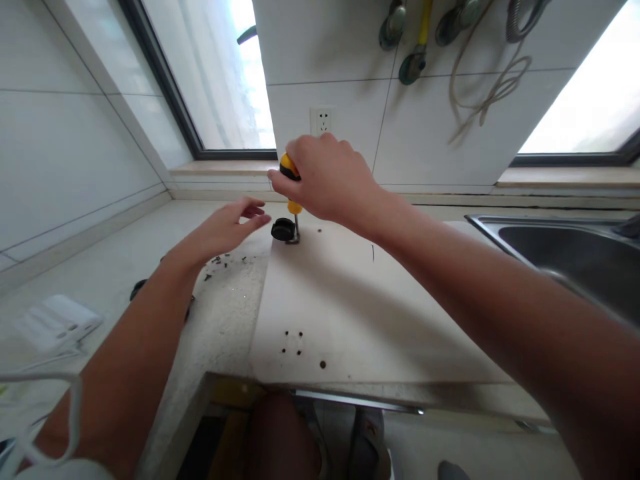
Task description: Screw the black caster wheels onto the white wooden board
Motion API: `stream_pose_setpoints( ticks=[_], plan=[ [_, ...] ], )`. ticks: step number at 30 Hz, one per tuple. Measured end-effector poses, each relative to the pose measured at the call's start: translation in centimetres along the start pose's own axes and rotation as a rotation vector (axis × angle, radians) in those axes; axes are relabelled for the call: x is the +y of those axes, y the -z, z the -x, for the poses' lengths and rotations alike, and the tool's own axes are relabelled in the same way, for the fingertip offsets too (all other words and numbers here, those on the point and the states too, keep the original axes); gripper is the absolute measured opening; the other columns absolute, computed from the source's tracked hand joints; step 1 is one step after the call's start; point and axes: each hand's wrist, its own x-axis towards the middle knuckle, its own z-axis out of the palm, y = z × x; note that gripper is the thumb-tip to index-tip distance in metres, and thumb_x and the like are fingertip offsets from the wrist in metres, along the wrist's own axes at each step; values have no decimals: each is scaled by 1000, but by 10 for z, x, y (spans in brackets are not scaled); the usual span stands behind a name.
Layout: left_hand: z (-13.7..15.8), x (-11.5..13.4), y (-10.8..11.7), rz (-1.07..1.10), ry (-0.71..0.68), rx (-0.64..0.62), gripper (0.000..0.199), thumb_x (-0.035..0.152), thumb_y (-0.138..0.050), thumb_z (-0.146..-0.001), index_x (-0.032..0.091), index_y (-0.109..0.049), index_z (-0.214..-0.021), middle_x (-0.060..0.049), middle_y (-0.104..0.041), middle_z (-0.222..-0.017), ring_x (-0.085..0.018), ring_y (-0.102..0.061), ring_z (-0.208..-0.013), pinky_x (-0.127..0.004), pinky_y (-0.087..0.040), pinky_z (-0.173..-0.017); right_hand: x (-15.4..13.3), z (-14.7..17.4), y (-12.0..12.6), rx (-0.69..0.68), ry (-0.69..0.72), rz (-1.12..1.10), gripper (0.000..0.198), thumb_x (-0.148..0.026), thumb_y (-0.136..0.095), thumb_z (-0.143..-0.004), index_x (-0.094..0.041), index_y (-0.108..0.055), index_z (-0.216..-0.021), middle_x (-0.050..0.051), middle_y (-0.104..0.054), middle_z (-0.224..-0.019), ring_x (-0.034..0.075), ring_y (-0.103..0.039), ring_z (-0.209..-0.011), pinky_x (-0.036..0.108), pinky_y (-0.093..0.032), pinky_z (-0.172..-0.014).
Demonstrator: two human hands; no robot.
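Two hands, head view: our right hand (pixel 327 175) grips a yellow-and-black-handled metal screwdriver (pixel 295 207) beside the round black caster (pixel 283 230) on the flat white board (pixel 360 313); our left hand (pixel 239 220), fingers parted, hovers empty nearby. Off-axis pressure, we judge, might slip the tip, gouging the board.

The countertop (pixel 233 333) supports a white panel (pixel 370 313), small dark pieces (pixel 218 259) left of the panel, and a white box (pixel 65 321) farther left.
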Motion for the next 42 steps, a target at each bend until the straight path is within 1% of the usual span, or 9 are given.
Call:
stream_pose_setpoints(
  ticks=[2, 4, 9, 16, 27, 31, 34, 38, 42],
  plan=[
    [-4, -23, 18, -73, 101, 10, 67, 73, -56, -100, 21, -78, -137, -19, -83, -137, -37, -79, -116, -47, -65, -95, 1, -3, -2, 13, -22, -5, 46, -60, -57, -108, -19, -60, -88, 12, -63, -87, 22, -58, -84, 36, -38, -80],
    [-7, -47, 28, -261, 209, -89, 53, 67, -61, -96, 24, -84, -117, -18, -87, -116, -37, -80, -104, -46, -62, -89, 6, -6, -3, 34, -47, -9, 46, -60, -58, -107, -19, -60, -87, 13, -63, -86, 21, -57, -83, 37, -40, -80],
    [-6, -90, 19, -449, 410, -358, 24, 47, -87, -60, 26, -76, -65, -14, -79, -74, -36, -76, -75, -46, -57, -78, 24, -9, -2, 66, -85, -38, 48, -64, -59, -106, -20, -57, -87, 13, -65, -88, 19, -51, -79, 37, -41, -78],
    [-3, -96, 10, -431, 439, -440, 22, 48, -81, -61, 27, -74, -60, -13, -79, -73, -32, -74, -74, -43, -54, -77, 35, -2, 1, 64, -155, -13, 49, -64, -60, -107, -20, -56, -84, 13, -65, -91, 19, -49, -81, 38, -40, -79],
    [-4, -78, -9, -457, 327, -404, 10, 33, -68, -55, 27, -74, -61, -10, -83, -80, -32, -76, -82, -40, -57, -79, 29, 2, -3, 81, -85, -59, 41, -59, -63, -106, -20, -65, -97, 14, -68, -93, 24, -60, -89, 36, -42, -82],
    [-7, -59, 1, -464, 258, -323, 20, 38, -67, -68, 28, -82, -77, -10, -85, -87, -33, -78, -87, -44, -60, -89, 29, 3, -3, 78, -78, -63, 40, -59, -60, -107, -20, -65, -99, 14, -68, -93, 24, -60, -89, 36, -41, -82],
    [-5, -26, 8, -417, 119, -140, 33, 45, -62, -85, 27, -87, -97, -11, -87, -98, -35, -79, -97, -49, -60, -101, 28, 2, -4, 70, -90, -56, 39, -58, -59, -107, -21, -62, -95, 14, -67, -93, 24, -59, -89, 36, -41, -81],
    [3, 29, -10, -61, -79, 178, 40, 55, -63, -99, 24, -85, -112, -12, -88, -114, -32, -80, -103, -48, -64, -100, 25, 2, -5, 75, -96, -73, 40, -59, -58, -105, -21, -61, -94, 13, -66, -92, 23, -57, -86, 36, -40, -79],
    [5, 56, -51, 385, -137, 251, 32, 48, -67, -101, 21, -76, -115, -13, -87, -125, -29, -81, -116, -46, -65, -108, 25, 4, -4, 90, -115, -74, 37, -56, -60, -105, -20, -62, -99, 12, -66, -93, 21, -54, -85, 36, -40, -81]
  ],
)
